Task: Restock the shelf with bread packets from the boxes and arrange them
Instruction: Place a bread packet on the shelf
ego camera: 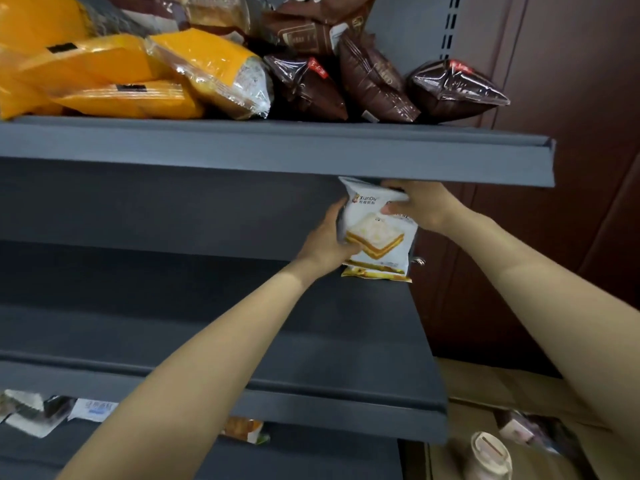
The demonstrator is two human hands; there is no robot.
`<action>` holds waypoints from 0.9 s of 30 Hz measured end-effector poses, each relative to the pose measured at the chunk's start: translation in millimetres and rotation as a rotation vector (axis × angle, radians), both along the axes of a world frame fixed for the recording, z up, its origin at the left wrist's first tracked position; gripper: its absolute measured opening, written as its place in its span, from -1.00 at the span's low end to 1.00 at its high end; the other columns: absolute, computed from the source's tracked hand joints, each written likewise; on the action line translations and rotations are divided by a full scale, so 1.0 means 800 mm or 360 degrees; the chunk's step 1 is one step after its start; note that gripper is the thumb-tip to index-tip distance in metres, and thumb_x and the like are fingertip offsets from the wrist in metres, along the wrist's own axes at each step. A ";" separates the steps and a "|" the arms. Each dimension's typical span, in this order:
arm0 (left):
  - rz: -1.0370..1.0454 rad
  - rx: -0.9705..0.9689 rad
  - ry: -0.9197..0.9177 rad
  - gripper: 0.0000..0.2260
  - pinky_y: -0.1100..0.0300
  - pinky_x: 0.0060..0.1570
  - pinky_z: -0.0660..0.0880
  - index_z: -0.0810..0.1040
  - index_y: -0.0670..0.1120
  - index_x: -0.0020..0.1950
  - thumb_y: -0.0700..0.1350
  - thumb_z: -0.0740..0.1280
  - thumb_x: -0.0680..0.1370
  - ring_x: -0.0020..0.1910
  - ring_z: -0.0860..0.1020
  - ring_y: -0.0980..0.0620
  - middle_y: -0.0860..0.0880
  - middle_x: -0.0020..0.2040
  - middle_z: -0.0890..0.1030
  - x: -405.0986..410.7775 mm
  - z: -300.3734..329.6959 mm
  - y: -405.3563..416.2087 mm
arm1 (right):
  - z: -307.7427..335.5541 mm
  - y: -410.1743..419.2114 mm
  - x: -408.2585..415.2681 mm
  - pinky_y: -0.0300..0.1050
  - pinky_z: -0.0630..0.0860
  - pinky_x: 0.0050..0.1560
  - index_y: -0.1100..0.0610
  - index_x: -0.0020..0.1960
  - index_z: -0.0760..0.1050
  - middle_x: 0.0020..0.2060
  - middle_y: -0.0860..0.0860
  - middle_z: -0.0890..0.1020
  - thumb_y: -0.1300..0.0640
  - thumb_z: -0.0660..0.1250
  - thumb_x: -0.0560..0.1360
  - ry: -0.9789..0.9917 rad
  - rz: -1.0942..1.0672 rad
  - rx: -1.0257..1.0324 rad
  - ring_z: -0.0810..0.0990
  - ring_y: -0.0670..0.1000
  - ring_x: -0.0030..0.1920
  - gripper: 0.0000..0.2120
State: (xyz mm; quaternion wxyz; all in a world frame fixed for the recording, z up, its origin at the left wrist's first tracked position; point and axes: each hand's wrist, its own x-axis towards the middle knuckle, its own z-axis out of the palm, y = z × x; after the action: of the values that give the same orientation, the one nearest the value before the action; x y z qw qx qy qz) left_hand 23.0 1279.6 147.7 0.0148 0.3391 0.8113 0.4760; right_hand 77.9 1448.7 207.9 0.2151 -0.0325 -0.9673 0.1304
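— How many packets sit on the top shelf (277,150)?
— Four yellow packets (114,74) left, about five brown packets (346,74) right.
— And the hands?
— The left hand (329,237) grips one white bread packet (377,223) by its left edge; the right hand (415,206) pinches its top right, above the middle shelf (242,323), far right. One more packet (375,273) lies beneath.

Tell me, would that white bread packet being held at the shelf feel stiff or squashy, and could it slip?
The white bread packet probably feels soft and light: it looks puffed, and the left hand and right hand hold it up easily. Its glossy wrapper might be a bit slippery. Stood upright on the middle shelf, it could tip over.
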 end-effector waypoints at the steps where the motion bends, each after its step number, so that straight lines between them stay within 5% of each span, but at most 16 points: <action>1: 0.0012 0.0004 -0.0047 -0.30 0.22 0.20 0.33 0.08 0.03 0.53 -0.18 0.38 0.50 0.39 0.37 -0.05 -0.02 0.43 0.36 -0.001 0.000 0.009 | 0.001 0.003 -0.008 -0.12 0.29 0.25 0.17 0.36 0.39 0.32 0.12 0.45 0.13 0.34 0.51 -0.0065 -0.0008 0.0059 0.37 0.16 0.36 -0.55; 7: 0.0109 -0.0145 -0.0426 -0.33 0.08 0.16 0.49 0.08 0.09 0.51 -0.20 0.31 0.50 0.27 0.46 -0.12 -0.07 0.37 0.40 -0.013 -0.036 0.038 | -0.051 0.007 -0.027 0.04 0.28 0.30 -0.02 0.38 0.34 0.27 0.08 0.50 0.20 0.24 0.55 -0.0215 -0.0356 0.0644 0.43 0.14 0.30 -0.58; 13: 0.0127 -0.0157 -0.0526 -0.24 0.22 -0.29 0.46 -0.01 0.21 0.51 -0.27 0.28 0.48 0.10 0.54 -0.11 -0.10 0.25 0.46 -0.012 -0.054 0.045 | -0.118 0.009 -0.026 0.04 0.19 0.41 0.04 0.44 0.23 0.25 0.07 0.44 0.25 0.26 0.52 0.0087 -0.0496 0.0529 0.37 0.12 0.31 -0.47; 20: 0.0244 -0.0177 -0.0305 -0.48 0.18 0.18 0.41 0.25 -0.03 0.47 -0.21 0.32 0.53 0.30 0.45 -0.06 -0.12 0.32 0.46 -0.014 -0.033 0.005 | -0.084 -0.044 -0.008 0.00 0.35 0.27 0.11 0.41 0.31 0.34 0.10 0.37 0.30 0.27 0.50 0.0136 -0.0215 0.0244 0.34 0.13 0.34 -0.50; 27: 0.0564 -0.0426 0.0135 -0.77 0.04 0.19 0.49 0.54 -0.16 0.18 -0.19 0.28 0.53 0.16 0.56 -0.11 -0.14 0.15 0.62 -0.028 -0.012 -0.154 | -0.064 -0.184 -0.040 -0.17 0.42 0.16 0.12 0.25 0.47 0.13 0.12 0.55 0.30 0.34 0.47 -0.0095 0.0321 -0.0457 0.55 0.08 0.14 -0.64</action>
State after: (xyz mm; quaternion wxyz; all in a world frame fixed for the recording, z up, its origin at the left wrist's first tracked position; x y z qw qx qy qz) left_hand 0.7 1156.5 137.9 -0.0583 0.2062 0.9140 0.3447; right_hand 45.6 1301.3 157.0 0.1654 0.0303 -0.9430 0.2871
